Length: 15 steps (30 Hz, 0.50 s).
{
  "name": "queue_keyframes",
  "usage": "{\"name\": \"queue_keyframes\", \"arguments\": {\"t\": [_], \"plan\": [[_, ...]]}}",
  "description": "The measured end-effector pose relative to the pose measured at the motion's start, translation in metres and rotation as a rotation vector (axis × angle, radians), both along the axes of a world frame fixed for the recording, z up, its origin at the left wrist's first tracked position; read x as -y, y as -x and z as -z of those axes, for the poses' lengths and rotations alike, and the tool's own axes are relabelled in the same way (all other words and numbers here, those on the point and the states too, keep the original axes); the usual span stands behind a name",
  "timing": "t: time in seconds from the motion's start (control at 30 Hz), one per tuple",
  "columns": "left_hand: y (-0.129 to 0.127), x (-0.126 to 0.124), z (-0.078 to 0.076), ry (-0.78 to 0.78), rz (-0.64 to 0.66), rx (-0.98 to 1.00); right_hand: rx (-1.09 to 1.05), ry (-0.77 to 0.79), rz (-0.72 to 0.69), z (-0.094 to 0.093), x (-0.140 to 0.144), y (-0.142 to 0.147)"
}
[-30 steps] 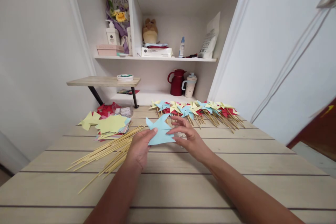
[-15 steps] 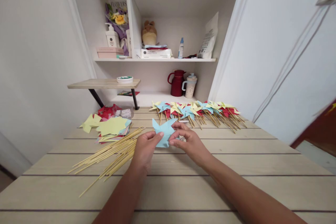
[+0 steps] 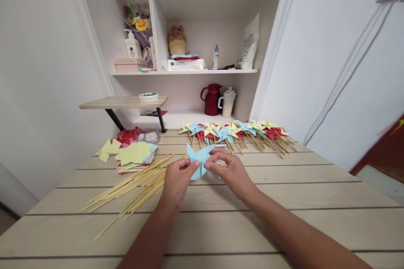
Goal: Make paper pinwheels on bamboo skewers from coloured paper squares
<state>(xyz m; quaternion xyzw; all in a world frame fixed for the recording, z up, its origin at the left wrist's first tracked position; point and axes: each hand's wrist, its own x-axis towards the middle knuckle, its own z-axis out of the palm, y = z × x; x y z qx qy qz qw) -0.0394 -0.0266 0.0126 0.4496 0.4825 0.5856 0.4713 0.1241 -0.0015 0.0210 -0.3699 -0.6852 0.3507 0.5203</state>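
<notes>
Pale plank tabletop (image 3: 221, 227) before me, dark seams running crosswise. White walls (image 3: 41, 71) on both sides. White shelving (image 3: 202, 71) recessed ahead. Small wooden riser (image 3: 123, 102) on black legs at its left. Light even, soft.

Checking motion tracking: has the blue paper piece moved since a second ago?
Yes. The blue paper piece has shifted right relative to the bamboo skewers.

Left hand (image 3: 178, 178) and right hand (image 3: 232, 170) meet, fingertips pinched together.
</notes>
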Motion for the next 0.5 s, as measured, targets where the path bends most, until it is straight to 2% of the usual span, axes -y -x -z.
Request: {"name": "queue_keyframes", "arguments": {"t": [0.5], "plan": [[-0.0043, 0.0043, -0.0064, -0.038, -0.021, -0.031, 0.049, -0.058, 0.038, 0.0002, 0.0010, 0.0006]]}}
